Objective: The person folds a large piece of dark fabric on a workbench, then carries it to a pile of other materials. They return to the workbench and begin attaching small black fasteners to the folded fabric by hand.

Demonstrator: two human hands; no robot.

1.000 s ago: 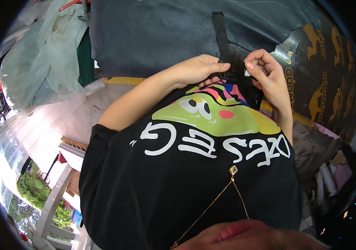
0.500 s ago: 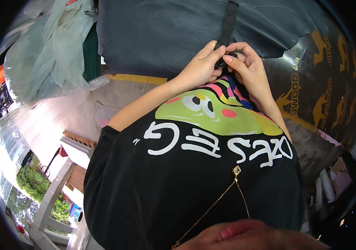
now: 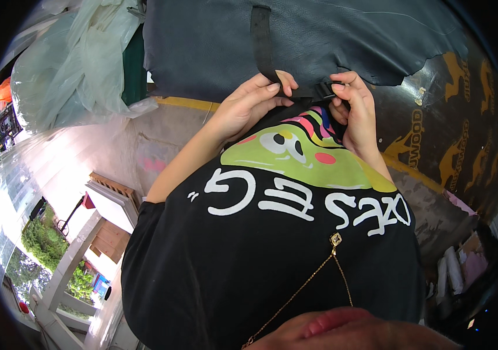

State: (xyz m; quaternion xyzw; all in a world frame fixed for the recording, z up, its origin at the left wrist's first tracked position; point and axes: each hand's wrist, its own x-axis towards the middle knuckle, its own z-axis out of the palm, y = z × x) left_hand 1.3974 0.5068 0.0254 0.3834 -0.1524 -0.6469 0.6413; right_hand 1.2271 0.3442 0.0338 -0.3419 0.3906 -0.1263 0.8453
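Note:
A black webbing strap [image 3: 260, 41] runs down over a dark leather sheet [image 3: 202, 46] and bends sideways between my hands. My left hand [image 3: 253, 105] pinches the strap between thumb and fingers near the bend. At the strap's right end is a black plastic buckle [image 3: 324, 89], which my right hand [image 3: 354, 105] grips between thumb and fingertips. A stretch of strap lies roughly level between the two hands, close to the leather's near edge. Part of the strap below the buckle is hidden behind my fingers and against my shirt.
The leather lies on a dark printed board [image 3: 429, 128] with a yellowish edge. Crumpled translucent plastic sheeting [image 3: 80, 64] hangs at the left, beside a dark green piece [image 3: 134, 73]. Rolled and folded materials [image 3: 453, 265] lie at the lower right.
My hands have moved apart: the left went leftward with the strap, the right shifted slightly right with the buckle. The strap on the leather now lies further left.

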